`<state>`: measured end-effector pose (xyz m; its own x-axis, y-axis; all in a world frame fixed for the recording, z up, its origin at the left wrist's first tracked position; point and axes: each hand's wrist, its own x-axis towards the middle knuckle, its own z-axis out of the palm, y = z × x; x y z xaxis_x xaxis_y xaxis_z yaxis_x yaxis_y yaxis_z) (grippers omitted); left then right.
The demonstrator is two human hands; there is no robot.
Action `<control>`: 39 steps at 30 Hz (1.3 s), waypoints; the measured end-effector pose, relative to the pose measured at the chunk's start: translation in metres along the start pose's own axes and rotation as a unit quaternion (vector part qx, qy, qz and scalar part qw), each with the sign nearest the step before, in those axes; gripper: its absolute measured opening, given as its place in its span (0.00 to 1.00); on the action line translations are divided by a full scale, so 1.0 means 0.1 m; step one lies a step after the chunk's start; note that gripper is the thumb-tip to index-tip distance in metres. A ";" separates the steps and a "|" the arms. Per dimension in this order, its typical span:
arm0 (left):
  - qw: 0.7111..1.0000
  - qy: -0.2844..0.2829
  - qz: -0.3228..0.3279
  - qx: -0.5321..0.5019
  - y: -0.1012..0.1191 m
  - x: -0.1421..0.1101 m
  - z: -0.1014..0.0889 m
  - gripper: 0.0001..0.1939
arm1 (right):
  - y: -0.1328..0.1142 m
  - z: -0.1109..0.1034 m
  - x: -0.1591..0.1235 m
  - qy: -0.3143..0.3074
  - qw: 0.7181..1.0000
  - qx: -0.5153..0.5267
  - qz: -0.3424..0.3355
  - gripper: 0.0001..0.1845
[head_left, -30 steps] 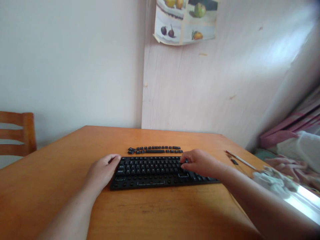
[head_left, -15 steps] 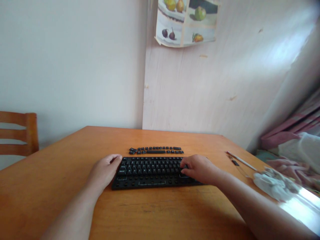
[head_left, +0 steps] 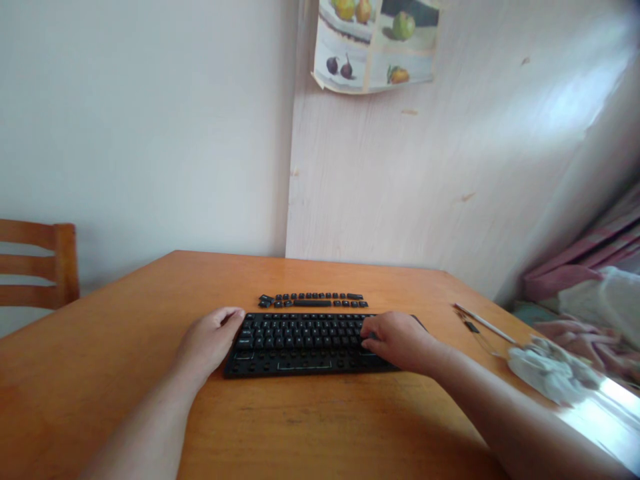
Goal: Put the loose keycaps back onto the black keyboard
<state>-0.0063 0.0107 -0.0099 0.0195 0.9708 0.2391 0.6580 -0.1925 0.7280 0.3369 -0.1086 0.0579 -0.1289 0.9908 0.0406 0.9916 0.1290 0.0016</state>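
Note:
A black keyboard (head_left: pixel 300 340) lies on the orange wooden table (head_left: pixel 320 427), with empty slots along its bottom row. My left hand (head_left: pixel 207 340) rests against the keyboard's left end, fingers curled on its edge. My right hand (head_left: pixel 397 339) lies over the keyboard's right part, fingertips drawn together on the keys; what they pinch is hidden. Two neat rows of loose black keycaps (head_left: pixel 313 300) sit just behind the keyboard.
A thin white stick (head_left: pixel 483 320) and a small dark piece (head_left: pixel 470 325) lie at the table's right, near a crumpled white cloth (head_left: pixel 547 370). A wooden chair (head_left: pixel 37 267) stands at the left. Bedding (head_left: pixel 590 300) is at the right, a fruit poster (head_left: pixel 375 43) on the wall.
My right hand has slid from the keyboard's upper right toward me and settled lower on the keys. The left hand has stayed at the left end.

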 end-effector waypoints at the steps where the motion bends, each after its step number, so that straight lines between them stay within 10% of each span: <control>1: 1.000 -0.001 0.001 -0.002 0.00 0.00 0.00 0.23 | -0.01 -0.01 0.00 0.001 1.000 -0.004 -0.003 0.07; 39: 1.000 -0.003 0.000 0.003 0.01 0.01 -0.01 0.23 | -0.11 -0.04 0.02 -0.027 0.999 -0.015 0.020 0.06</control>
<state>-0.0065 0.0110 -0.0085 0.0241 0.9718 0.2345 0.6622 -0.1913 0.7245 0.3255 -0.1084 0.0617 -0.0878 0.9960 -0.0133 0.9956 0.0882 0.0303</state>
